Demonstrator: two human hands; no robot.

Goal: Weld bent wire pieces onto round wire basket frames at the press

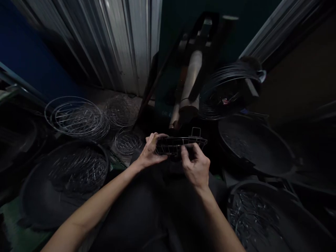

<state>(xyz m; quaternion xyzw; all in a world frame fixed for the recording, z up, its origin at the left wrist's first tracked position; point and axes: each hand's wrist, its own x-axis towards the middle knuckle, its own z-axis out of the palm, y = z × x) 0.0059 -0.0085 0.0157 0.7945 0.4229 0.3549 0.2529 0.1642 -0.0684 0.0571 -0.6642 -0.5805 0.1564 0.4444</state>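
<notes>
A shallow round wire basket (174,148) with a small square wire loop standing up from its rim is between my hands, close to the machine's arm. My left hand (153,148) grips its left side, thumb below and fingers over the rim. At the front right of the basket, my right hand (195,162) is closed with thumb and finger pinched at the wire edge. Whether a small separate piece lies in that pinch is too dark to tell. Just beyond the basket, the machine's pale cylindrical arm (193,78) points down toward it.
Several stacked wire grids (78,117) and smaller wire rounds (128,141) lie on the floor at left. A dark pan (34,196) holds wire pieces. At right are a coil of wire (233,73), another pan (275,154) and a pan of bent wires (294,224).
</notes>
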